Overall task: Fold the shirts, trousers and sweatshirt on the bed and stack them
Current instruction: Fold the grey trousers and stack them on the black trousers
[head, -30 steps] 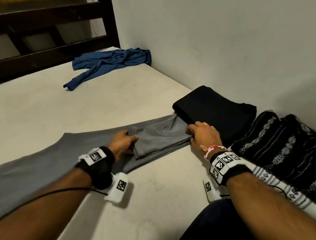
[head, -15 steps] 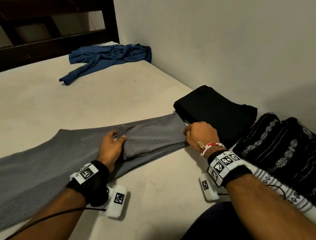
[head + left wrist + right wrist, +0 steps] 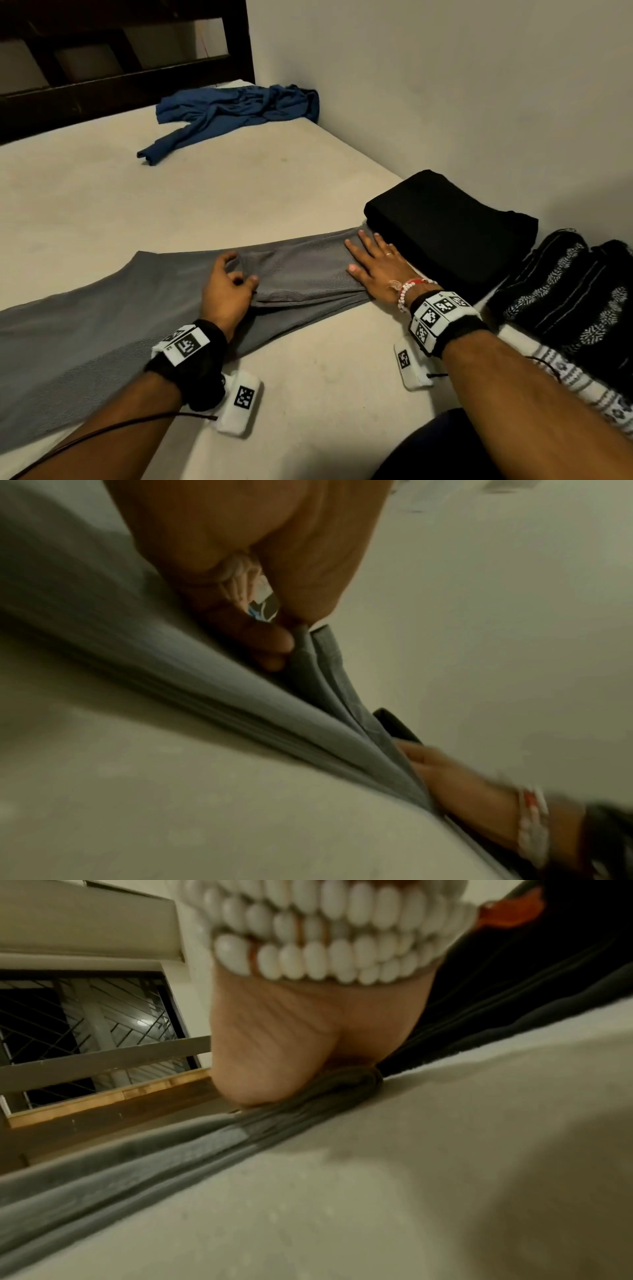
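While left hand [image 3: 227,291] pinches grey trousers [image 3: 102,329] hem | right hand [image 3: 376,267] flat, fingers apart, pressing fold beside black stack [image 3: 452,233]

The head view is dim and warm, with soft, even light and no glare. Faint shadows lie under both forearms and beside the wrist cameras on the bed [image 3: 102,192]. The wall past the fingers of the right hand [image 3: 378,265] darkens toward the far corner. Straight lines bow at the edges of this wide view. The left wrist view is smeared by motion blur: the grey trousers [image 3: 205,669] streak below the fingers of the left hand [image 3: 240,569]. In the right wrist view the bead bracelet [image 3: 325,934] is close and out of focus; a small lamp glows behind the window grille [image 3: 103,1020].
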